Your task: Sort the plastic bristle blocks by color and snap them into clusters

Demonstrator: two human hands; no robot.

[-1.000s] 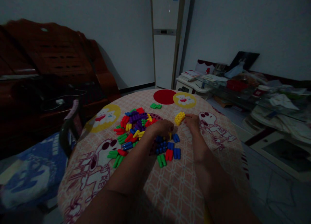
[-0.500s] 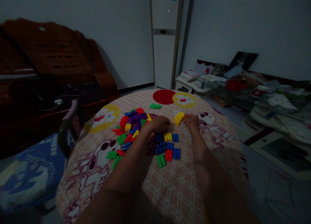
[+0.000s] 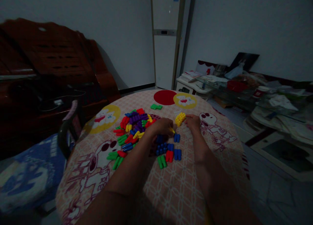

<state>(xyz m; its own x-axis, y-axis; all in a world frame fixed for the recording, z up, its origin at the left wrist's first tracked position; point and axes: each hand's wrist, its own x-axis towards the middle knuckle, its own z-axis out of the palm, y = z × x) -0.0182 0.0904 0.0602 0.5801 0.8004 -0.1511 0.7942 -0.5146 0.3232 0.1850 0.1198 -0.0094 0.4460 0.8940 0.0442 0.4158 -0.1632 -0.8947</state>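
Yellow block: located above the table, right of centre, between the two hands. Right hand: fingertips at the block's right edge; whether they pinch it or only touch it, cannot tell. Left hand: fingers closed on a small yellow piece, mostly covered.

Surroundings: a mixed heap of red, green, purple, blue and yellow pieces lies left of the left hand; that hand and its forearm hide part of it. Nearer the wearer lie blue pieces, a red piece and a green piece. Green pieces lie apart, beyond the heap. A chair stands at left; a cluttered cabinet at right.

Block appearance: bright yellow, rows of rounded studs, tilted.

Markings: letters on the tablecloth figure at right are too small to read reliably.
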